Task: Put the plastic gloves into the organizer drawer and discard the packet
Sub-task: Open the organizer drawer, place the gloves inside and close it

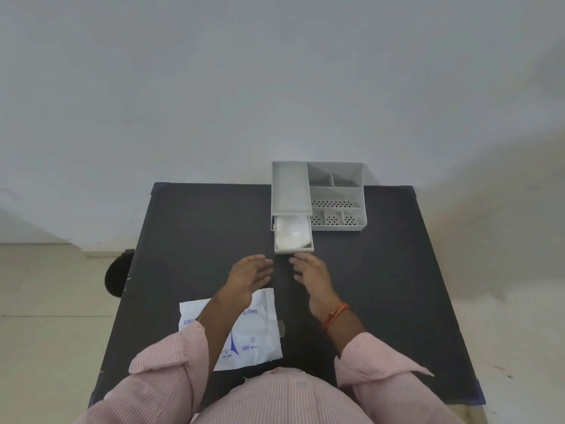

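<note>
A grey organizer (336, 194) stands at the far middle of the black table (382, 286). Its drawer (294, 248) is pulled out toward me, and pale folded plastic gloves (290, 232) lie inside it. My left hand (249, 275) hovers open just in front of the drawer, a little to its left. My right hand (312, 275) is open too, its fingertips at the drawer's front edge. The white gloves packet (253, 332) with blue print lies flat near me, partly hidden under my left forearm.
The organizer's right half has several open compartments, some with perforated floors. A dark round object (117, 275) sits on the floor by the table's left edge. A small scrap (281, 327) lies right of the packet. A plain wall rises behind the table.
</note>
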